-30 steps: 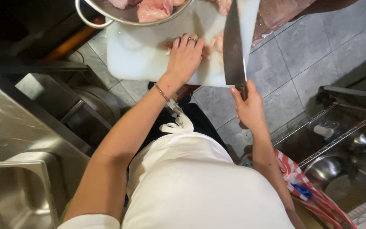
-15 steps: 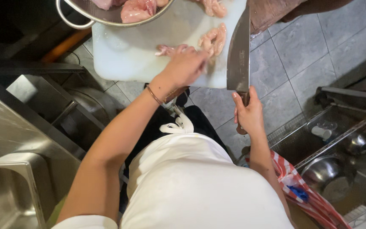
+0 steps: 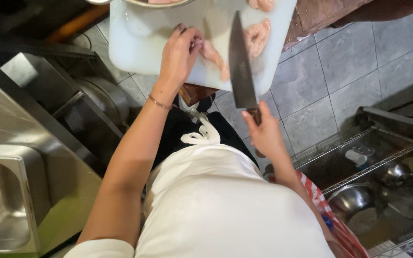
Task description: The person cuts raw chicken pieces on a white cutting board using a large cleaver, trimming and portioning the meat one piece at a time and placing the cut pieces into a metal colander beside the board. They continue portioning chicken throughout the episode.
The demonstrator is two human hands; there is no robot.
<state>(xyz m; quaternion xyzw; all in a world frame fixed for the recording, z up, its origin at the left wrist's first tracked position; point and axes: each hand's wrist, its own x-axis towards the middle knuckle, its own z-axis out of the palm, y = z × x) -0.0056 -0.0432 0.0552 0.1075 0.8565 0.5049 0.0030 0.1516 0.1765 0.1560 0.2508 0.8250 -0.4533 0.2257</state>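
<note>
Raw chicken [image 3: 213,55] is pinned on the white cutting board [image 3: 135,48] by the left hand [image 3: 179,57]; a knife [image 3: 241,71] is gripped in the right hand [image 3: 265,134].

No labels, signs or screens are showing; one red-and-white striped bag [image 3: 333,215] is hanging by the person's right side.
</note>
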